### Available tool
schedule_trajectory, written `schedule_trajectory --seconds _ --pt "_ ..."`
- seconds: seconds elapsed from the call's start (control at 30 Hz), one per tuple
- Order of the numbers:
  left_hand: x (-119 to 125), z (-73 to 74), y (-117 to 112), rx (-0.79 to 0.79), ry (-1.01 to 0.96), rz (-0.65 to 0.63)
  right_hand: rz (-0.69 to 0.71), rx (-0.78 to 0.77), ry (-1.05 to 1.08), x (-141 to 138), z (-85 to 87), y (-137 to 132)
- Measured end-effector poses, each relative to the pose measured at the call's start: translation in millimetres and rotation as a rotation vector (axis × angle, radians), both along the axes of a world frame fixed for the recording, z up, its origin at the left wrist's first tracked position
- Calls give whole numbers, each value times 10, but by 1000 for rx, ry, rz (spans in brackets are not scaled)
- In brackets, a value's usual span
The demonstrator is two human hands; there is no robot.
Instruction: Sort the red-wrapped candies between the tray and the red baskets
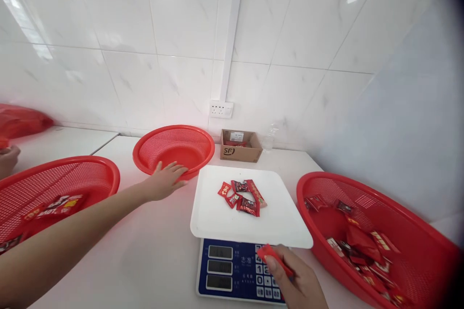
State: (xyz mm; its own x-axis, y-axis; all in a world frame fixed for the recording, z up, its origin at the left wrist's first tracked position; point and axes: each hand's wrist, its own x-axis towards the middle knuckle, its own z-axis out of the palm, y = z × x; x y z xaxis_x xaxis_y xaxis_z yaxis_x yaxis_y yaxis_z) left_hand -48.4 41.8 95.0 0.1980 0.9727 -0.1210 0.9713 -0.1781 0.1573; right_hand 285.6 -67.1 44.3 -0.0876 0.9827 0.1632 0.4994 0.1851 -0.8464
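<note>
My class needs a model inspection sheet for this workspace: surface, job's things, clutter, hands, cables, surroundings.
Surface: white table.
Job's things: scale with white tray holding red packets; left basket and right basket with more; far basket.
Clutter: cardboard box, clear plastic item, red bag.
Hands: left hand spread at far basket's rim, contact unclear; right hand holds red-wrapped piece over scale keypad.
Cables: nothing seen; white conduit runs to socket.
Surroundings: tiled wall, another person's hand.

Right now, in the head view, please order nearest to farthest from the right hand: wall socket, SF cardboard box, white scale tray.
1. White scale tray: beyond the right hand.
2. SF cardboard box: beyond the tray.
3. Wall socket: above and behind the box.
</note>
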Motion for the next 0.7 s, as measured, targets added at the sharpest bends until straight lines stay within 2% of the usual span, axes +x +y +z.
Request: schedule_trajectory --seconds 0.1,0.17,0.3,0.5,0.7 --pt "466 -7 -25 80 -101 -243 -41 98 -101 45 85 178" --pt "747 -33 -19 89 -145 -360 -26 158 -136 52 116 306" --pt "1094 -116 53 77 -151 -402 37 196 -167 26 101 498" --pt "1133 -139 66 107 -206 -372 105 160 -217 2 24 575" --pt "1034 -111 10 153 -249 -279 145 146 -153 -44 63 599"
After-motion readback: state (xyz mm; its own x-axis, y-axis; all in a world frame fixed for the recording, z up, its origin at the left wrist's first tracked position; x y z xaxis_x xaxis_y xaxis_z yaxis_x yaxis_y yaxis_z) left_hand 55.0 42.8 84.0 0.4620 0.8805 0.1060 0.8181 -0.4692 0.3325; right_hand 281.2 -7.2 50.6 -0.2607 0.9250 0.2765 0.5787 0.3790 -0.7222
